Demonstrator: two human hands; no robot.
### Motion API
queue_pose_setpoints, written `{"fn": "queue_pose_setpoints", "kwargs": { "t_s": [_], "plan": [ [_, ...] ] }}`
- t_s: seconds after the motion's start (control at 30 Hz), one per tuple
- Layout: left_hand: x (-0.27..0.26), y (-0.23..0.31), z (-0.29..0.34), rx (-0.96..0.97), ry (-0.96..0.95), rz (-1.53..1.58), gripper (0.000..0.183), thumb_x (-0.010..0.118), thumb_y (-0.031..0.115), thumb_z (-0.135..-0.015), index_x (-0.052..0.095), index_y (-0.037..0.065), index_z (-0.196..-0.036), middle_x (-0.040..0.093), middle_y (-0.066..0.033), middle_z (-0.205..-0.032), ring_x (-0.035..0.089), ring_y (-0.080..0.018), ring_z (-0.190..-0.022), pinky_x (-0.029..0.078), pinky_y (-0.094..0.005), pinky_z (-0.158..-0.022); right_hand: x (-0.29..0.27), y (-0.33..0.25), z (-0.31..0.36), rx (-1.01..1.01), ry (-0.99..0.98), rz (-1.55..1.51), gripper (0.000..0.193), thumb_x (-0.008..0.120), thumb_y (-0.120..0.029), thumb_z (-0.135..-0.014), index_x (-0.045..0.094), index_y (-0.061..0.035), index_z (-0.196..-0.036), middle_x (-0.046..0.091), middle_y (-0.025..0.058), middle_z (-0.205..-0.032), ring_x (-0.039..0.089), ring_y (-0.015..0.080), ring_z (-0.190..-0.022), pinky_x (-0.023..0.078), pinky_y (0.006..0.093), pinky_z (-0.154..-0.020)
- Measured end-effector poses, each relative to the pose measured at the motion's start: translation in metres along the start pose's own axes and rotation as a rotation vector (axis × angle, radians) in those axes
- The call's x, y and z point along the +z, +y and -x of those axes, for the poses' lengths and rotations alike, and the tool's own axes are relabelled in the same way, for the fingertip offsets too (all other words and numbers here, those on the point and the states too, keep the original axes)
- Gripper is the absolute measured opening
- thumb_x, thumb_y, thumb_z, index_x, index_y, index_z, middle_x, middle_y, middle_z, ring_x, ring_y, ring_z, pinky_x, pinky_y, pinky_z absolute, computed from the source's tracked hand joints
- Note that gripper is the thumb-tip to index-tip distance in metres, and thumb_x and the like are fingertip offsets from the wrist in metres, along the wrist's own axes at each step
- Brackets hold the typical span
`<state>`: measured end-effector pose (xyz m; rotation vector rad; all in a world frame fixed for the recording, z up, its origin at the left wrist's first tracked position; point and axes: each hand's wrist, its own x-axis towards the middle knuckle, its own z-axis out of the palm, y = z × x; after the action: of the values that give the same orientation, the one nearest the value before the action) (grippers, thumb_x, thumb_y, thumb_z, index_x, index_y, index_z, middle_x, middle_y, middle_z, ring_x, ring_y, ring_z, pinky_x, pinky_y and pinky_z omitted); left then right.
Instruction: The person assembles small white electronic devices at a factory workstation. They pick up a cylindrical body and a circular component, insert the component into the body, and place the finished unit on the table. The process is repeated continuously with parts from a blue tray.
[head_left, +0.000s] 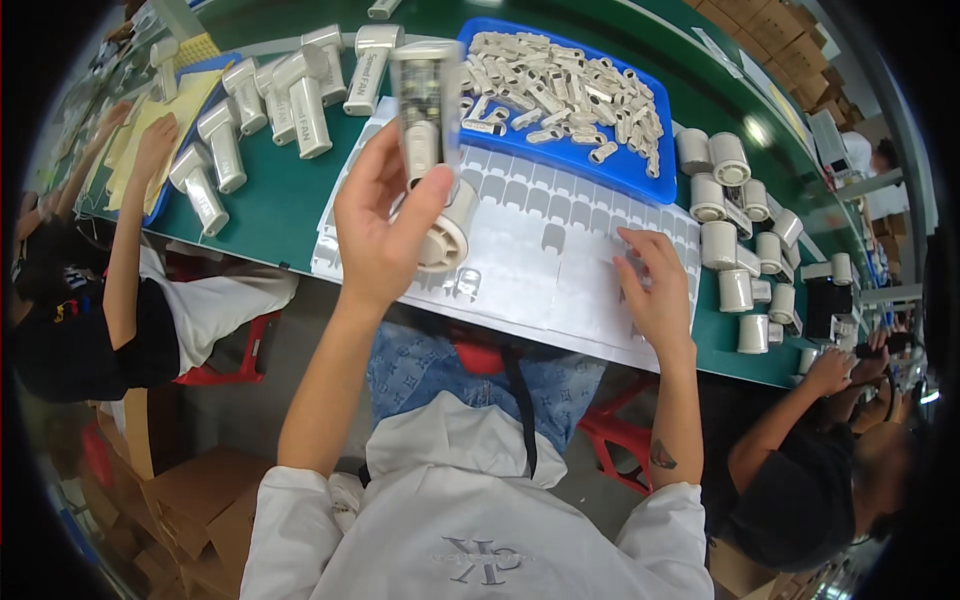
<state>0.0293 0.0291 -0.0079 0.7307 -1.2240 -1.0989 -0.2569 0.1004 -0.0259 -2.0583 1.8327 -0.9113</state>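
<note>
My left hand (pixel 385 225) is wrapped round a white handheld fan (pixel 428 95), raised above the near side of the table. The handle points away from me and looks blurred, with a dark patterned part showing in it; the round, vented head (pixel 448 235) is at the palm end. Below it lies a white sheet (pixel 590 290) with rows of grey rounded shapes. Over the right part of this sheet is my right hand (pixel 652 290), thumb and forefinger apart, nothing visible between them.
Beyond the sheet, a blue tray (pixel 655 185) holds many small light-coloured parts. Several white fans (pixel 310 110) lie at the left; more fans (pixel 735 290) stand at the right. Co-workers' arms (pixel 125 240) reach in at both sides. A red stool (pixel 615 435) is beneath the table edge.
</note>
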Motion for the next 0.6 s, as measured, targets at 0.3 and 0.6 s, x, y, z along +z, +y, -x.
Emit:
{"fn": "queue_pose_setpoints", "kwargs": {
  "t_s": [0.3,0.6],
  "plan": [
    [0.013,0.003,0.024,-0.230,0.051,0.040,0.032,0.054,0.025,-0.098,0.043,0.001,-0.116,0.061,-0.0129,-0.085,0.066,-0.0203,-0.076,0.056,-0.0355,-0.070,0.015,0.005,-0.040,-0.033,-0.068,0.150,0.026,0.067,-0.006,-0.083,0.067,-0.0012,-0.108,0.060,0.0127,-0.096,0.061,0.0317,-0.082,0.049,0.0382,-0.071],
    [0.025,-0.008,0.034,-0.219,-0.039,0.344,0.085,0.022,0.082,-0.085,0.041,0.005,-0.116,0.060,-0.0150,-0.082,0.066,-0.0259,-0.073,0.057,-0.0435,-0.068,0.022,0.001,-0.040,0.041,0.011,0.094,0.018,0.066,-0.004,-0.084,0.066,-0.0008,-0.102,0.059,0.0129,-0.095,0.063,0.0309,-0.083,0.050,0.0391,-0.072]
  ]
}}
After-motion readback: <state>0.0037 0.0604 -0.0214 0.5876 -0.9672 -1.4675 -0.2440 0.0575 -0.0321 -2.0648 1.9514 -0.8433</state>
